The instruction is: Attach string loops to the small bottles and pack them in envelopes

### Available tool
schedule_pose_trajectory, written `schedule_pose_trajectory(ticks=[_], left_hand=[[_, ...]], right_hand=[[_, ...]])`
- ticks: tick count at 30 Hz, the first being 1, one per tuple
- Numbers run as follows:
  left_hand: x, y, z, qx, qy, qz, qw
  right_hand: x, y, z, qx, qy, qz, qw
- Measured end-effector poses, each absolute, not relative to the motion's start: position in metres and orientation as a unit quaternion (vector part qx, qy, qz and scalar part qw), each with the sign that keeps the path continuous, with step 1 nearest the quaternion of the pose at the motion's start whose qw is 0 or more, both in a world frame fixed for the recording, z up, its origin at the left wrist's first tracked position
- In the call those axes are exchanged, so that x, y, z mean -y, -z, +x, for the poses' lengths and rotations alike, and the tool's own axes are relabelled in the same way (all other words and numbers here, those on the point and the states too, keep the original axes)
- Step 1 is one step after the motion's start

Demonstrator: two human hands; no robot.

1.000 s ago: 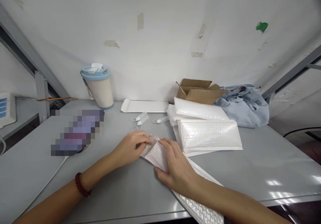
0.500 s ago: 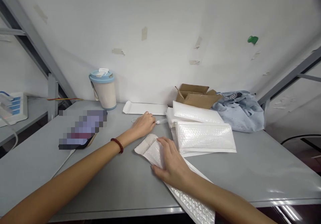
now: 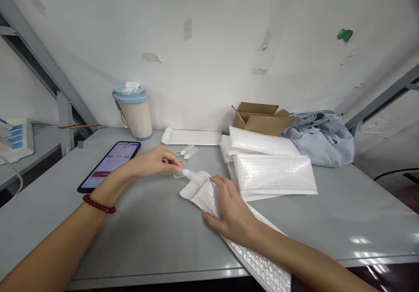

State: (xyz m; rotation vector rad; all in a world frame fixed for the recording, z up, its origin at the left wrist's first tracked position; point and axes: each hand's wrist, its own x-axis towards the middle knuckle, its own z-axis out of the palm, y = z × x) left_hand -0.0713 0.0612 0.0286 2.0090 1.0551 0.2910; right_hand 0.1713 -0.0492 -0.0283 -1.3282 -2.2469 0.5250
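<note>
My left hand (image 3: 152, 162) pinches the tip of a small translucent tube with a thin loop (image 3: 189, 173). The tube's far end is at the open flap of a white bubble mailer (image 3: 262, 259); how far it lies inside is hard to see. Curled around that mailer near its mouth is my right hand (image 3: 234, 213), and the mailer's lower end hangs over the front table edge. Two more small tubes (image 3: 190, 152) with loops lie just beyond my left hand. To the right is a stack of bubble mailers (image 3: 276, 176).
A phone (image 3: 108, 165) showing a timer lies at left, near a cream cup with a blue lid (image 3: 135, 115). Along the wall are a flat white mailer (image 3: 196, 137), an open cardboard box (image 3: 268, 124) and a bundle of light-blue cloth (image 3: 322, 141).
My left hand has moved from the loose tubes back toward the left and nearer, bringing one tube to the mailer's mouth. My right hand keeps hold of the mailer.
</note>
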Motion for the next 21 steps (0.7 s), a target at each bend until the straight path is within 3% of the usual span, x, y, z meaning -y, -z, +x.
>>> schedule_pose_trajectory(ticks=[4,9,21], left_hand=[[-0.047,-0.014,-0.045,-0.353,-0.087,0.837,0.409],[-0.031,0.000,-0.024,-0.348,-0.142,0.856,0.355],[-0.030,-0.004,-0.031,-0.371,-0.076,0.864,0.331]], right_hand=[[0.050,0.028,0.172,0.824,-0.187,-0.480,0.235],[0.052,0.028,0.172,0.833,-0.176,-0.466,0.241],[0.052,0.027,0.176,0.841,-0.180,-0.464,0.211]])
